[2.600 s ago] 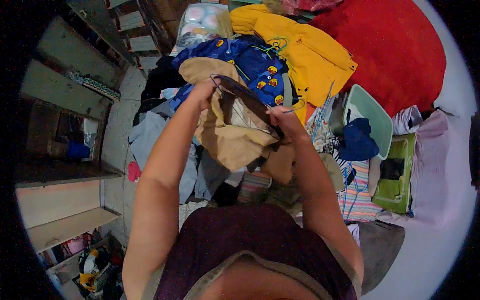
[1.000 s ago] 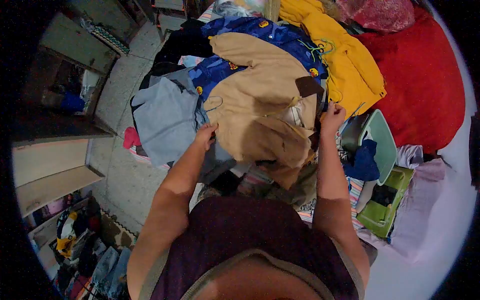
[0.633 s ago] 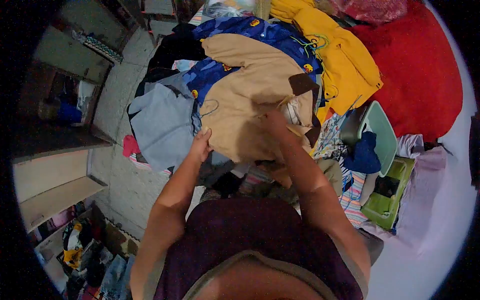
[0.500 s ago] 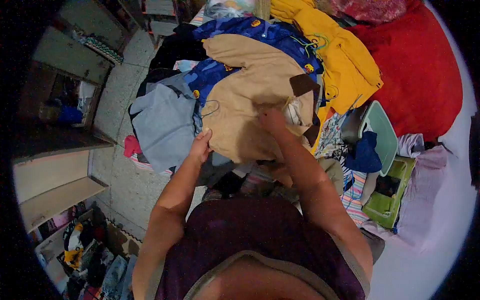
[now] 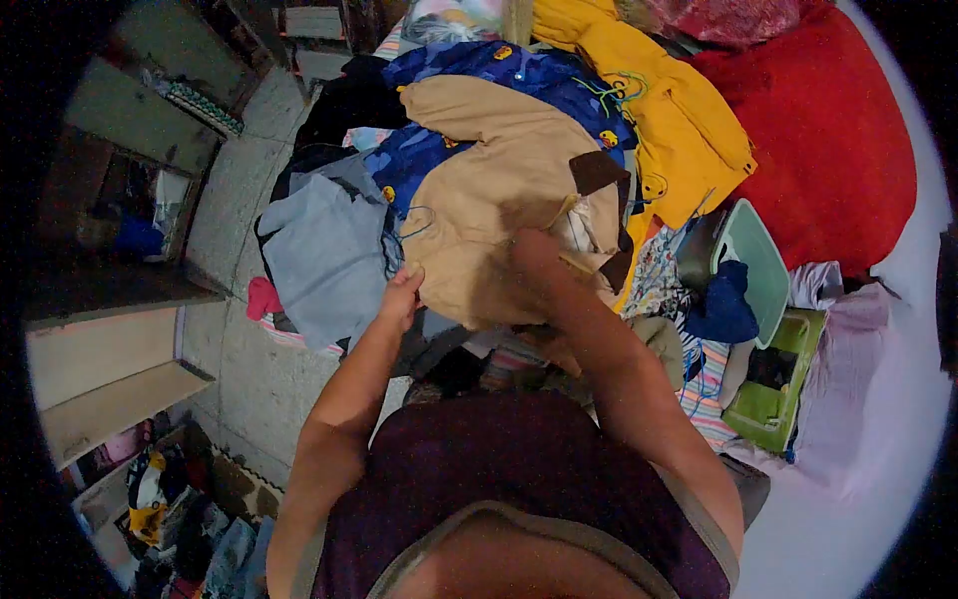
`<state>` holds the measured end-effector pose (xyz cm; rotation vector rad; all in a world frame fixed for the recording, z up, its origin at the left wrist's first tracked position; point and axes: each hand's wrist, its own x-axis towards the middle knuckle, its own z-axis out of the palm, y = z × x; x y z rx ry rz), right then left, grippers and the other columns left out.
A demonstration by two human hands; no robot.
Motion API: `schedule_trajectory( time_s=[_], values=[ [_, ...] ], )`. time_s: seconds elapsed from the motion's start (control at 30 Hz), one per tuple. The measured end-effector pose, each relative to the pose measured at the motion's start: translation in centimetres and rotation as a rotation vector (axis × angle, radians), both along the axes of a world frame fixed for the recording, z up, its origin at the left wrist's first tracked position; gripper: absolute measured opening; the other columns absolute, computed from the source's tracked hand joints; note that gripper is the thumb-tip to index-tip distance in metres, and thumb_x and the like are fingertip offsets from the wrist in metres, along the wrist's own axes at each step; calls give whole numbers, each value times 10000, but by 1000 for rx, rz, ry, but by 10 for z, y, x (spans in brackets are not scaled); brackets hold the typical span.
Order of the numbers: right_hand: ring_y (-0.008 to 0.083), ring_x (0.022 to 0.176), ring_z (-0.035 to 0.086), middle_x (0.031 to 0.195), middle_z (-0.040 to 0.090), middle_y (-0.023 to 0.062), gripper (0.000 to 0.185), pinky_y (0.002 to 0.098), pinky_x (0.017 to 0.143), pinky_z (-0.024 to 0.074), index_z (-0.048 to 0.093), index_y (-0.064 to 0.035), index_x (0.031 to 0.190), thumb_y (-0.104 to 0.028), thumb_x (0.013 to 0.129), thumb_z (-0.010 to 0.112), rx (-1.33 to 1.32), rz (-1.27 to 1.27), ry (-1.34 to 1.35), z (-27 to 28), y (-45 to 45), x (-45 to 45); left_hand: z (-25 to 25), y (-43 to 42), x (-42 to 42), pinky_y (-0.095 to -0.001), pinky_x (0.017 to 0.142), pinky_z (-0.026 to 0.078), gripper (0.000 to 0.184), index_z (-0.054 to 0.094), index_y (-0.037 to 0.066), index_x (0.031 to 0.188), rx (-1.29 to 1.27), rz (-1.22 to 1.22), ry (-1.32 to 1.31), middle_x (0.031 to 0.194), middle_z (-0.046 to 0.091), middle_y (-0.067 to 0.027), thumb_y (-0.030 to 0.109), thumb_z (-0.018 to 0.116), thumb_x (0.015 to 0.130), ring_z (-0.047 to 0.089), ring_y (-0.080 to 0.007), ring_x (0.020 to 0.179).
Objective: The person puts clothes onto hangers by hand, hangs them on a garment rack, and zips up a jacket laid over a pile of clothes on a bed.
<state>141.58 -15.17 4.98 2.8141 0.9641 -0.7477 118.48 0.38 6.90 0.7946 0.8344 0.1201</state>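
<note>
A tan jacket (image 5: 469, 200) with a dark brown collar lies spread on the clothes pile. At its lower left edge my left hand (image 5: 403, 297) pinches the cloth. My right hand (image 5: 534, 245) is over the jacket's middle, beside the opening with pale lining; its fingers are hidden in shadow and behind the wrist. A blue hanger (image 5: 417, 222) shows by the jacket's left edge. Under and behind the jacket is a blue patterned garment (image 5: 449, 62) with yellow ducks. Grey cloth (image 5: 324, 250) lies to the left.
A yellow jacket (image 5: 679, 125) and a red blanket (image 5: 818, 140) lie at the upper right. A pale green tub (image 5: 758, 270) stands by a green container (image 5: 773, 409) at the right. Shelves (image 5: 120, 409) and more clothes (image 5: 190, 529) are on the left.
The tan jacket, earlier held up and bunched between both hands, now lies spread out. My right hand has moved from the collar side to the jacket's middle; my left hand stays at the lower left edge.
</note>
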Motion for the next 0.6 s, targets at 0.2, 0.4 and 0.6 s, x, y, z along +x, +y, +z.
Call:
schedule_trajectory(
  time_s=[0.2,0.4,0.6],
  values=[
    [252,807,612,838,626,81,182,566,729,393,609,-146,875,-162,765,465,106,64,-166,24,2,-20,-3,-2,-3,-267,664,464,272,525,103,1128,15,-6,-17,1012,609,-6,208,511,877,585,-137,864],
    [266,792,586,823,572,128,205,573,700,367,585,-117,913,-153,751,463,312,301,-276,-8,-6,-16,-18,-2,-4,-274,654,437,323,492,103,1151,-5,11,63,1003,591,-25,244,534,864,561,-138,858],
    [269,750,559,760,544,97,172,522,709,370,539,-71,874,-142,735,467,503,330,-481,28,-5,-32,25,-1,-2,-279,638,443,246,528,90,1071,164,-98,263,932,608,-31,224,533,864,573,-149,793]
  ],
)
